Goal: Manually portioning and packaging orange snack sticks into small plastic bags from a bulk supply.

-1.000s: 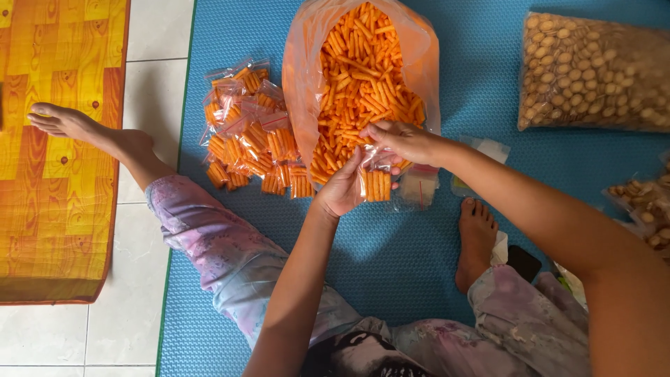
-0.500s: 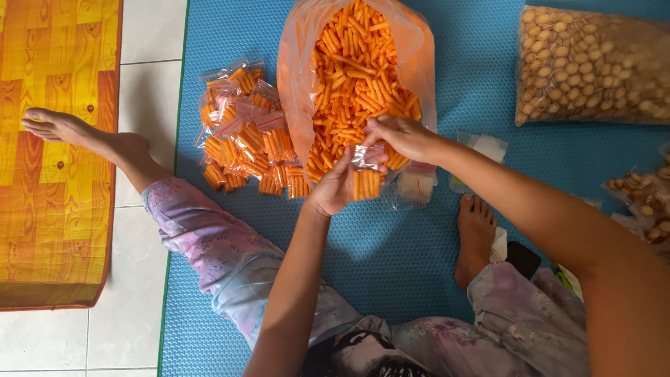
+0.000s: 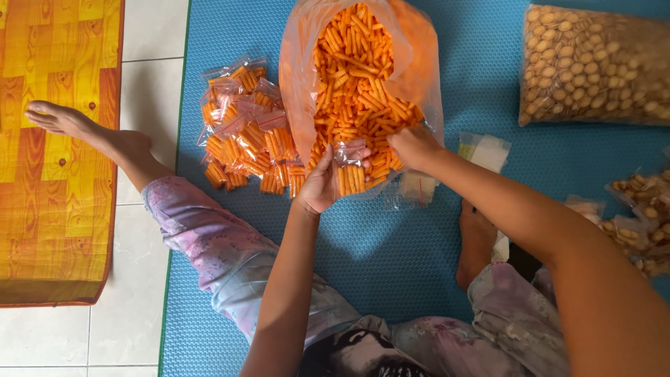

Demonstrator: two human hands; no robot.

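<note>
Holding a small clear plastic zip pouch part-filled with orange snack sticks (image 3: 350, 174), the left hand (image 3: 317, 187) pinches it at the mouth of the large clear plastic bag of orange snack sticks (image 3: 359, 77), the landmark here. The right hand (image 3: 413, 146) reaches into that mouth; its fingertips are buried among the sticks, so whether they are spread or closed cannot be told. Left of the large bag lies a heap of filled small clear pouches (image 3: 244, 129). Right of it sits a clear bag of round tan snacks (image 3: 593, 66), cut off at the frame edge. Just below the large bag's mouth, empty clear pouches (image 3: 415, 188) lie partly hidden on the blue textured mat (image 3: 391, 258).
</note>
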